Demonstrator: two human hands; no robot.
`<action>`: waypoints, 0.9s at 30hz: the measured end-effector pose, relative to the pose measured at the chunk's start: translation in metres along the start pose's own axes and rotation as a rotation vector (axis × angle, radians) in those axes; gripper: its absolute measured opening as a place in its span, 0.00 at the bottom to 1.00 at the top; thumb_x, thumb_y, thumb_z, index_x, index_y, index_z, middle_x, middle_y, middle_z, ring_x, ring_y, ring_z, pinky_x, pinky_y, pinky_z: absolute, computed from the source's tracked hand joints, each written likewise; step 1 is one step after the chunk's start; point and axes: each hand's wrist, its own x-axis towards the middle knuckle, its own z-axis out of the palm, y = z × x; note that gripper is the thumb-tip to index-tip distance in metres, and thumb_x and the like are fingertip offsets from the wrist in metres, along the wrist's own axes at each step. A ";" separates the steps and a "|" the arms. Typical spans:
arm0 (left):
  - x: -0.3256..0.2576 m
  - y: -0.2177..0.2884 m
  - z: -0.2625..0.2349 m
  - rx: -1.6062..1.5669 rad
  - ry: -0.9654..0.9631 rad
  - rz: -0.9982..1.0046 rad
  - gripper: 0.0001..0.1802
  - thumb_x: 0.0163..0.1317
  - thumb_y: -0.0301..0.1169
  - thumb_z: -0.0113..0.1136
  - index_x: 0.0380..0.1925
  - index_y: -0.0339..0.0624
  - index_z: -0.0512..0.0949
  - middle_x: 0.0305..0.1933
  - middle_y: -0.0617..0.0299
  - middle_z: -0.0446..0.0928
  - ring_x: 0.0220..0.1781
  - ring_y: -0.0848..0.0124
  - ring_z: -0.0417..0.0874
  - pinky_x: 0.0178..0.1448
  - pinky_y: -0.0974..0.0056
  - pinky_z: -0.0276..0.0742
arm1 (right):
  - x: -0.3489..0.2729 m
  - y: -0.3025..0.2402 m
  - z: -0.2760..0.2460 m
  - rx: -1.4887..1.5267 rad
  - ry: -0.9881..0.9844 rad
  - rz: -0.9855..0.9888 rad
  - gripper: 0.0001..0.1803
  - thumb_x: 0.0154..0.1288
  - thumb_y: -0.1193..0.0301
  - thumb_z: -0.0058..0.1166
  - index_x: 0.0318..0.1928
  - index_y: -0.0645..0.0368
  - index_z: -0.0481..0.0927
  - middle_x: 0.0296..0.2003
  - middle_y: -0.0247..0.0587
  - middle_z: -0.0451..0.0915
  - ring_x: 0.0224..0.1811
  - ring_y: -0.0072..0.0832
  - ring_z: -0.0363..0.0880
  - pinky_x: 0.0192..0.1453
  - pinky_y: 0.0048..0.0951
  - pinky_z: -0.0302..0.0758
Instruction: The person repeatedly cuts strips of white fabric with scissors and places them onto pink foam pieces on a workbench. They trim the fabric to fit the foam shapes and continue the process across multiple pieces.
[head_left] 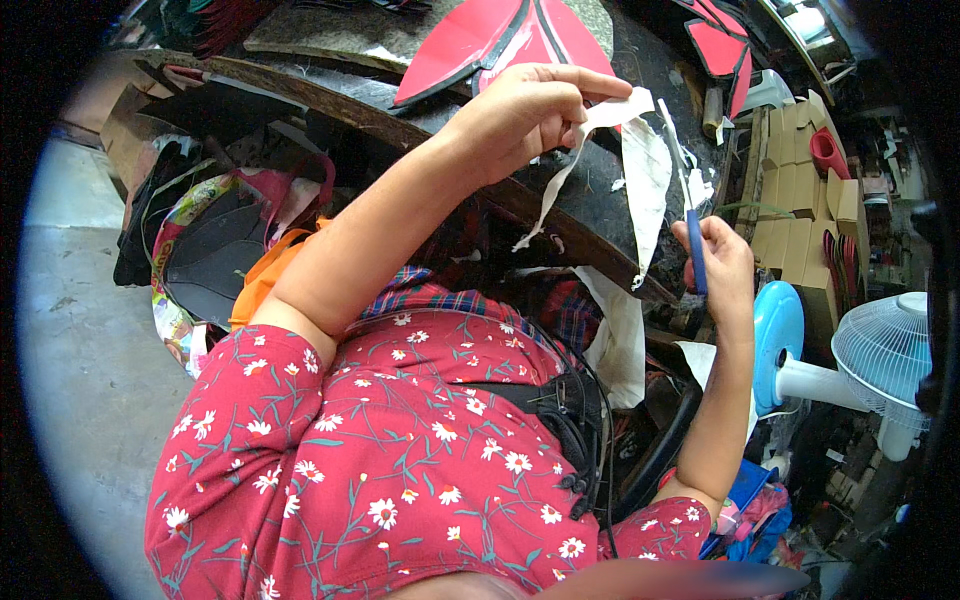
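Observation:
My left hand reaches over the dark work surface and pinches a white piece of thin sheet, cloth-like, with ragged strips dangling from it. One narrow strip hangs below the fingers and a wider pointed one beside it. My right hand is wrapped round the blue handles of a pair of scissors. Their blades point away from me, just right of the white piece; whether they touch it I cannot tell. Behind the left hand lies a red panel with black edging.
A second red panel lies at the far right, near stacked cardboard boxes. A blue and white fan stands right of my forearm. Bags and dark sheets are heaped at left. A wooden edge borders the work surface.

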 end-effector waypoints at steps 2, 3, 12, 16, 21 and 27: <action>-0.004 -0.004 0.001 -0.005 -0.001 0.009 0.27 0.54 0.18 0.53 0.57 0.29 0.78 0.43 0.57 0.80 0.32 0.79 0.74 0.37 0.74 0.72 | 0.010 -0.004 -0.005 -0.484 0.141 -0.006 0.22 0.61 0.52 0.66 0.41 0.58 0.81 0.24 0.43 0.80 0.26 0.35 0.81 0.33 0.38 0.75; -0.006 -0.006 0.003 -0.001 0.002 0.026 0.27 0.54 0.18 0.53 0.57 0.30 0.77 0.46 0.56 0.80 0.33 0.78 0.75 0.37 0.74 0.72 | 0.014 -0.006 -0.006 -0.551 0.185 -0.018 0.22 0.58 0.52 0.67 0.42 0.56 0.82 0.28 0.47 0.82 0.31 0.43 0.83 0.39 0.42 0.77; -0.022 -0.001 0.003 0.139 -0.024 0.094 0.31 0.58 0.21 0.64 0.64 0.37 0.72 0.42 0.65 0.80 0.43 0.78 0.81 0.50 0.73 0.77 | 0.042 -0.028 -0.011 -0.544 0.325 -0.156 0.19 0.65 0.56 0.62 0.49 0.54 0.81 0.38 0.52 0.86 0.42 0.47 0.86 0.48 0.45 0.80; -0.030 0.008 0.014 0.343 0.017 0.210 0.30 0.56 0.22 0.66 0.62 0.36 0.73 0.39 0.62 0.83 0.45 0.75 0.83 0.55 0.68 0.78 | 0.042 -0.045 0.003 0.194 0.182 -0.427 0.17 0.75 0.58 0.51 0.52 0.57 0.80 0.43 0.45 0.86 0.48 0.34 0.85 0.55 0.38 0.77; -0.031 0.018 0.028 0.618 -0.052 0.566 0.37 0.54 0.17 0.65 0.67 0.39 0.70 0.40 0.64 0.82 0.46 0.77 0.83 0.60 0.66 0.76 | 0.032 -0.075 0.037 1.280 -0.495 -0.348 0.25 0.81 0.60 0.35 0.63 0.68 0.71 0.53 0.48 0.81 0.57 0.34 0.79 0.66 0.37 0.70; -0.051 0.022 0.024 0.415 -0.170 0.535 0.42 0.55 0.17 0.68 0.72 0.40 0.64 0.41 0.61 0.85 0.47 0.76 0.85 0.60 0.66 0.75 | 0.024 -0.090 0.032 1.258 -0.692 -0.384 0.34 0.67 0.59 0.58 0.66 0.67 0.66 0.51 0.47 0.79 0.43 0.33 0.84 0.41 0.34 0.83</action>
